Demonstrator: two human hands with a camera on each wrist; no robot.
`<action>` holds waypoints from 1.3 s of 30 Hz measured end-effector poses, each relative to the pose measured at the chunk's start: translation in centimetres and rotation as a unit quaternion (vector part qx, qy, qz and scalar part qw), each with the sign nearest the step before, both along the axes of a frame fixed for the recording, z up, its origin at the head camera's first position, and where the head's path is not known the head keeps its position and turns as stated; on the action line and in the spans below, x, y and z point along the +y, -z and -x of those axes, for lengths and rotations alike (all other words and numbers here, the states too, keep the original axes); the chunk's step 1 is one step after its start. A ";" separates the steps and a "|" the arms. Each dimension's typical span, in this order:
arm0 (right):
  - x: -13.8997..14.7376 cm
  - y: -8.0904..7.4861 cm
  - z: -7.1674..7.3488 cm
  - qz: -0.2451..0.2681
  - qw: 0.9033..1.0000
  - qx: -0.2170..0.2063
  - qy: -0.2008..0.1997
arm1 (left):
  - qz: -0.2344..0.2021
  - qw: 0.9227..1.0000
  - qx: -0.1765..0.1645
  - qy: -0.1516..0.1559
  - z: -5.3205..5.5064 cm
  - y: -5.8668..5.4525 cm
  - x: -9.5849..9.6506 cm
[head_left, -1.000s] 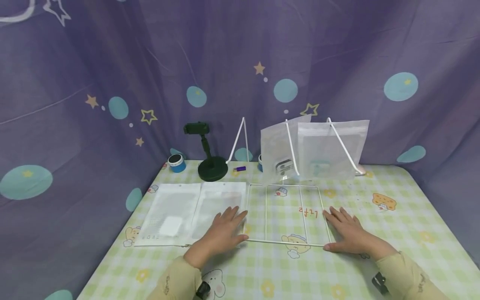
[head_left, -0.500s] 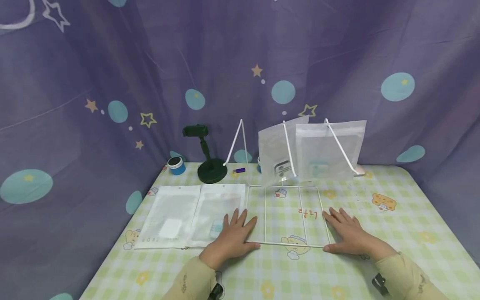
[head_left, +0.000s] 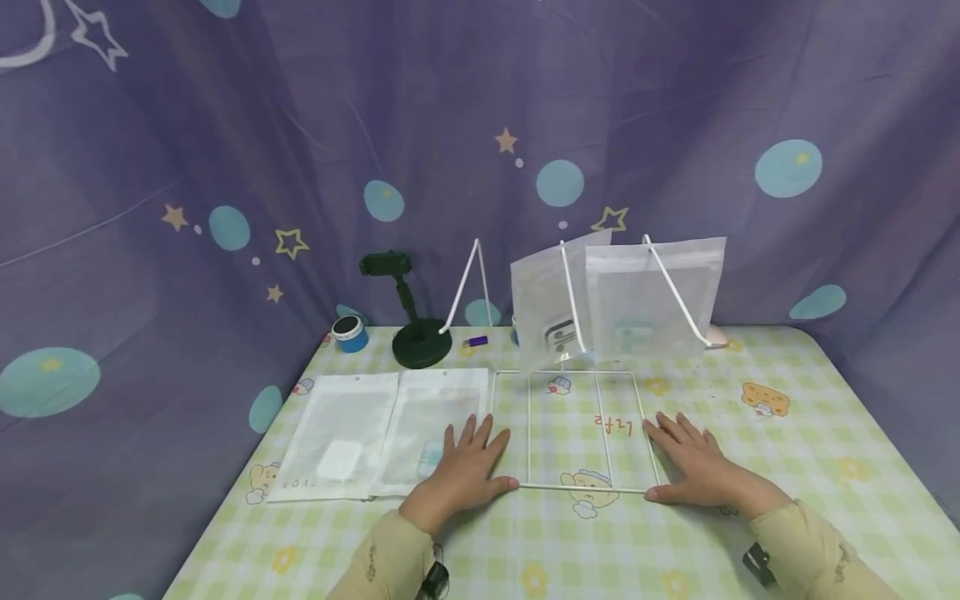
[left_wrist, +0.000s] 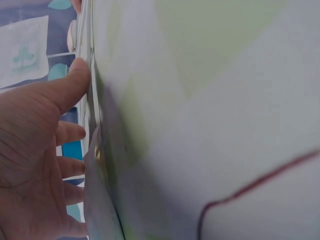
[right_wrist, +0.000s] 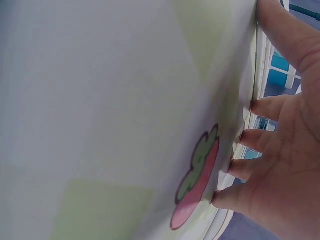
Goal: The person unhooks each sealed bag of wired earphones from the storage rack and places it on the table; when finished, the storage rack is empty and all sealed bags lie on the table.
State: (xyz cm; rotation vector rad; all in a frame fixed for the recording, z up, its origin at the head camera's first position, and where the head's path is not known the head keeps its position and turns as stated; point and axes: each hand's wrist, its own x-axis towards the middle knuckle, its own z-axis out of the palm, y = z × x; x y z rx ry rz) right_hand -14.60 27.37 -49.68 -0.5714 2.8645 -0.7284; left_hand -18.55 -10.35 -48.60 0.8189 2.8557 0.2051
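Observation:
A white wire rack stands on the table, its flat base toward me and three slanted arms rising at the back. My left hand rests at the base's front left corner, fingers spread, partly over a translucent zip bag. At the opposite side my right hand touches the base's right wire with fingers extended. A second zip bag lies flat further left. One bag hangs from the middle arm with earphones inside; another bag hangs from the right arm, holding something teal.
Behind the flat bags stand a dark green phone stand and a blue round jar. A small purple USB stick lies beside the stand. A checked cloth covers the table; a purple curtain hangs behind.
My left hand has moved right, off most of the nearer flat bag, uncovering a teal item in it, and then stayed at the rack's corner. The right hand has barely moved.

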 end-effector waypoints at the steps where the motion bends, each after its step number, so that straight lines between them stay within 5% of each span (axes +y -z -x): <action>1: 0.0 0.0 0.0 0.000 1.000 0.000 0.000 | 0.000 1.000 0.000 0.000 0.0 0.1 0.0; 39: -0.1 -0.3 0.0 -0.006 1.000 0.006 -0.002 | -0.011 1.000 -0.014 -0.007 0.7 0.4 0.0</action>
